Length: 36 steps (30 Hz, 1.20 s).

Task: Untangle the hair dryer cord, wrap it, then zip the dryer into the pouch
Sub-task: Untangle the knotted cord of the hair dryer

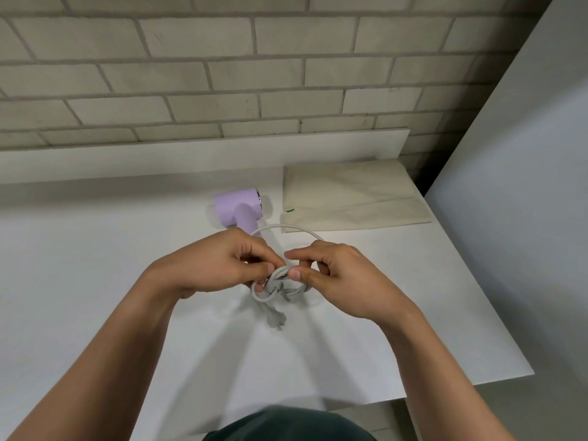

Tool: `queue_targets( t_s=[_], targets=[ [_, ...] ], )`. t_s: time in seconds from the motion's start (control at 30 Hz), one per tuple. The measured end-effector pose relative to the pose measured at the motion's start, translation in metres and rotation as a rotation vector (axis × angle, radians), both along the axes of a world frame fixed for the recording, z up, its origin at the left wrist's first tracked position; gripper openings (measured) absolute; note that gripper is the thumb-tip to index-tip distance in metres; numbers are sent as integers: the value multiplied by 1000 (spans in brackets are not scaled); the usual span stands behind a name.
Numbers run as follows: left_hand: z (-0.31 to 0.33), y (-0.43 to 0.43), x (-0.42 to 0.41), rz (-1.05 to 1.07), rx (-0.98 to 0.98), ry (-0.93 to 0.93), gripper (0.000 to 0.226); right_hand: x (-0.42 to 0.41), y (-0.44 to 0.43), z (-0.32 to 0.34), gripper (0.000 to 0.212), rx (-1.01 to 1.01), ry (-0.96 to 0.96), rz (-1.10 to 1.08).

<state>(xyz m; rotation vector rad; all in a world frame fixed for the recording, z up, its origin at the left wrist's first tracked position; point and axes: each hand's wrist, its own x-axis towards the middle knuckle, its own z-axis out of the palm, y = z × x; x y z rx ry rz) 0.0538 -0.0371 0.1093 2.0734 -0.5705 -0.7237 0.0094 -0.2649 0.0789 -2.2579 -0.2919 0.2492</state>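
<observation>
- Bare worktop [95, 265] spans the left of the frame.
- Hair dryer [237, 206] and pouch [350, 195] occupy the upper centre and right.
- A brick wall [222, 74] closes the top.

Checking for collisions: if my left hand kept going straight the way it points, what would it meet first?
Probably the right hand: the left hand points rightward at it, both pinching the tangled cord between them. Depth is hard to judge here.

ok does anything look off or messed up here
Only the cord: it is bunched into a tangled knot between the left hand and right hand, whose fingers pinch it, with the plug dangling below. The hair dryer and pouch look fine on the table.
</observation>
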Motion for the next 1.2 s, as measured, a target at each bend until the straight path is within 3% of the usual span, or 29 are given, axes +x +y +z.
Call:
queue_targets(
  t_s=[0.23, 0.3, 0.37, 0.47, 0.6, 0.83, 0.93, 1.07, 1.2],
  targets=[
    [0, -2, -5, 44, 61, -141, 34, -1, 0, 1, 11, 48, 5, 40],
    [0, 0, -7, 51, 84, -261, 30, 0, -1, 3, 6, 59, -11, 38],
    [1, 2, -9, 99, 73, -436, 23, 1, 0, 4, 15, 85, -15, 18],
    [4, 8, -14, 243, 11, -699, 26, 1, 0, 6, 23, 235, 39, -22],
    [-2, 19, -16, 396, -11, -722, 29, 0, 4, 7, 6, 415, 125, 64],
    [-12, 18, -10, -31, 110, -837, 33, -1, 4, 7, 8, 444, 166, 56],
    [-10, 19, -4, -58, 123, -902, 34, 0, 2, 10, 12, 398, 188, 45],
    [-17, 15, -10, 126, 164, -1078, 28, 4, 2, 15, 16, 443, 185, -12],
    [-16, 21, -11, 418, 30, -988, 17, 7, 4, 15, 7, 492, 155, 20]
  ],
)
